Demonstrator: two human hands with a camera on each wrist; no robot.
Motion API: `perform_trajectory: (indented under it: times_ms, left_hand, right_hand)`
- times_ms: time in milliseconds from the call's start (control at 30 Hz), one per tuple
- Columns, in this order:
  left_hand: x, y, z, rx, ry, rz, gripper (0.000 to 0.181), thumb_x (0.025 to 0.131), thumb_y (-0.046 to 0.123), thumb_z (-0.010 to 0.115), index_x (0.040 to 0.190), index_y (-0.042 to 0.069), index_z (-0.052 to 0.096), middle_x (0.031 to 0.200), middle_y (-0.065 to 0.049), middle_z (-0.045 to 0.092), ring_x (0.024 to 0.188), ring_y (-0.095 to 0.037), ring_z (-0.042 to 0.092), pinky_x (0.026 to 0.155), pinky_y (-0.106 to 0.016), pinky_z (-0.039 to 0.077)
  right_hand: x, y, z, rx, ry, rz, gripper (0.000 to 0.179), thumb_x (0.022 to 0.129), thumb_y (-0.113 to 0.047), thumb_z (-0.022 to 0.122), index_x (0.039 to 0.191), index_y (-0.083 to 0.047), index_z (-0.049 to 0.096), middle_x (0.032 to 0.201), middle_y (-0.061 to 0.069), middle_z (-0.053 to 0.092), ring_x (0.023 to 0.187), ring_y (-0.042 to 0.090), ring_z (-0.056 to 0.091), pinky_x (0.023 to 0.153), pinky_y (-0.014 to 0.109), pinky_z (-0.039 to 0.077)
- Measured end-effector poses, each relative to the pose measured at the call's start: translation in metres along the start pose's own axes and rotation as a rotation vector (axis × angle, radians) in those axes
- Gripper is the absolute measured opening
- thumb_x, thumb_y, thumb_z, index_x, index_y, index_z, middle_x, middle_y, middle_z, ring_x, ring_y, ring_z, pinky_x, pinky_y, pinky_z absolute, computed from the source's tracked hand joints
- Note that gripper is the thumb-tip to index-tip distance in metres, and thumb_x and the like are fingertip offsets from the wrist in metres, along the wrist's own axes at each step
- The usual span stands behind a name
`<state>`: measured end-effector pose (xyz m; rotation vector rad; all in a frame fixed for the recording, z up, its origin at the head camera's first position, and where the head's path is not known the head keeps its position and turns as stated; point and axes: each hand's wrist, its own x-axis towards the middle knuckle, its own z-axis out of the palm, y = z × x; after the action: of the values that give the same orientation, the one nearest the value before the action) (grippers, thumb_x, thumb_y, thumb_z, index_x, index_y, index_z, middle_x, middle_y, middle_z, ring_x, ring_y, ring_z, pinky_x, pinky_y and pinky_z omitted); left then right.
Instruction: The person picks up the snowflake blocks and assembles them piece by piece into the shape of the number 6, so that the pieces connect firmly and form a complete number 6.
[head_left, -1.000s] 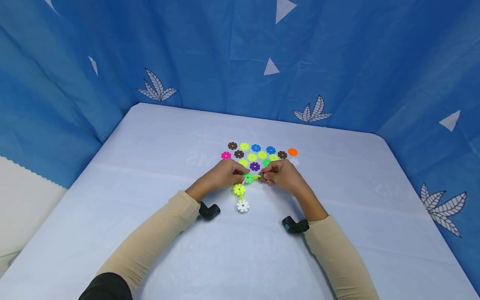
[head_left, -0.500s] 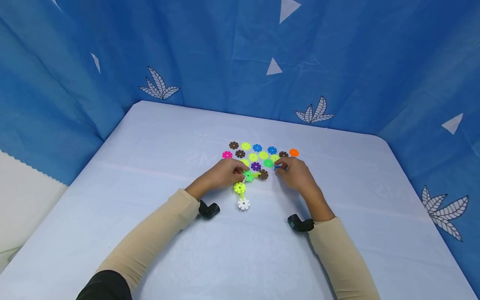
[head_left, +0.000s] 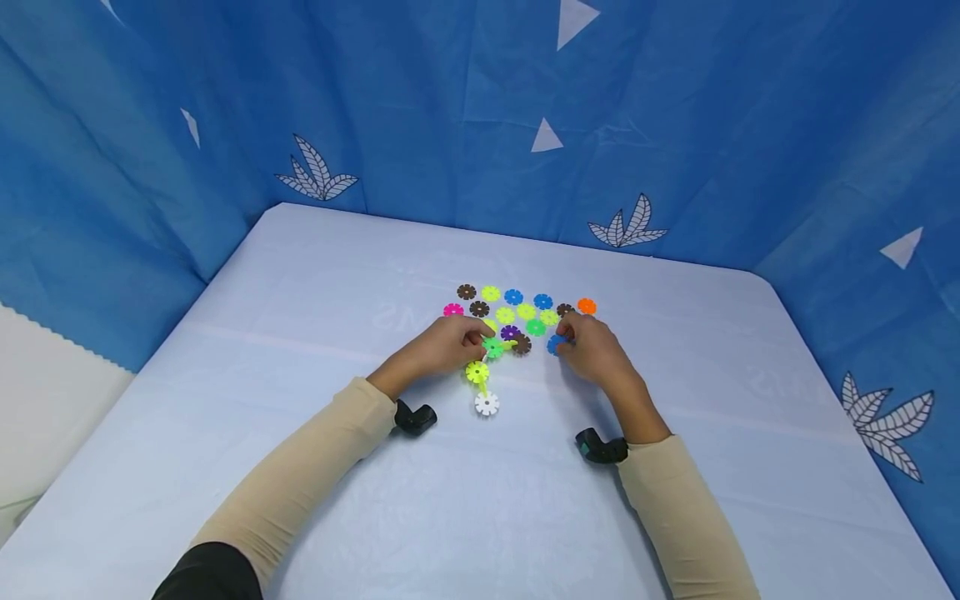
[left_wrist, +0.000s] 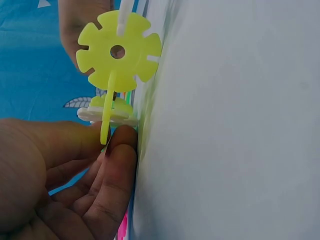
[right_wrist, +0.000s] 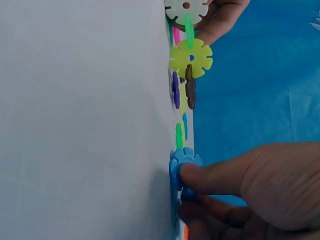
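Right hand fingers curled, pinching blue disc at its edge, disc partly lifted off table; in head view blue disc just right of the built chain, near the loose pile. Left hand fingers curled narrow, gripping the near end of the joined chain around the green disc; from left wrist view thumb and forefinger pinched at a thin yellow-green disc edge with a white piece beside it. Chain lying on table between both hands: green disc, brown disc slotted to its right, yellow disc below, white disc at the bottom end, closest to the person. Loose discs behind the hands in two rough rows, touching or nearly so: brown disc at far left, pink disc, purple disc, orange disc, several yellow-green, blue and green ones between. Beige sleeves on both forearms, black wrist cameras under each wrist. Blue curtain with leaf and triangle print round the table.
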<state>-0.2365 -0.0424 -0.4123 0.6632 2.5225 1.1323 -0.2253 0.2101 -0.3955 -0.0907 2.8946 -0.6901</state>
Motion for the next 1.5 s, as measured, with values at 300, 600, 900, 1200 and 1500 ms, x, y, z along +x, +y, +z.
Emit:
perform_trajectory:
  times_ms: [300, 600, 900, 1200, 1500]
  left_hand:
    - [-0.002, 0.001, -0.002, -0.038, 0.002, 0.006, 0.029, 0.101, 0.012, 0.059, 0.129, 0.004, 0.066, 0.099, -0.003, 0.066, 0.09, -0.017, 0.061, 0.081, -0.033, 0.051]
    - [-0.003, 0.001, -0.002, -0.075, -0.003, -0.001, 0.028, 0.104, 0.019, 0.058, 0.126, 0.005, 0.068, 0.099, -0.002, 0.067, 0.088, -0.017, 0.061, 0.082, -0.035, 0.051]
    - [-0.003, 0.004, 0.0, -0.05, -0.02, -0.01, 0.028, 0.103, 0.022, 0.059, 0.126, 0.013, 0.072, 0.124, -0.002, 0.067, 0.09, -0.016, 0.059, 0.083, -0.036, 0.049]
    - [-0.001, 0.003, 0.001, -0.033, -0.002, -0.041, 0.022, 0.101, 0.018, 0.064, 0.118, 0.012, 0.076, 0.115, 0.001, 0.071, 0.094, -0.015, 0.058, 0.083, -0.034, 0.048]
    - [0.0, 0.001, 0.004, -0.052, 0.008, -0.001, 0.017, 0.101, 0.012, 0.064, 0.111, 0.011, 0.078, 0.106, 0.002, 0.072, 0.091, -0.013, 0.058, 0.082, -0.032, 0.049]
  right_hand:
    - [-0.003, -0.011, 0.001, 0.073, -0.044, -0.087, 0.015, 0.094, -0.006, 0.073, 0.105, -0.007, 0.062, 0.094, 0.01, 0.064, 0.088, 0.029, 0.056, 0.078, 0.038, 0.051]
    - [-0.004, -0.016, 0.006, 0.085, -0.017, -0.154, 0.011, 0.094, -0.007, 0.073, 0.1, -0.008, 0.064, 0.091, 0.007, 0.064, 0.085, 0.026, 0.057, 0.074, 0.035, 0.053]
    - [-0.006, -0.019, 0.011, 0.099, -0.002, -0.219, 0.008, 0.093, -0.008, 0.074, 0.095, -0.009, 0.066, 0.089, 0.005, 0.066, 0.084, 0.024, 0.058, 0.073, 0.034, 0.053]
    - [-0.006, -0.02, 0.012, 0.125, 0.0, -0.24, 0.008, 0.091, -0.007, 0.076, 0.088, -0.006, 0.069, 0.083, 0.003, 0.067, 0.077, 0.022, 0.058, 0.065, 0.032, 0.051]
    - [-0.007, -0.017, 0.015, 0.139, 0.023, -0.267, 0.01, 0.091, -0.004, 0.076, 0.085, -0.006, 0.068, 0.074, 0.003, 0.061, 0.07, 0.021, 0.053, 0.059, 0.031, 0.044]
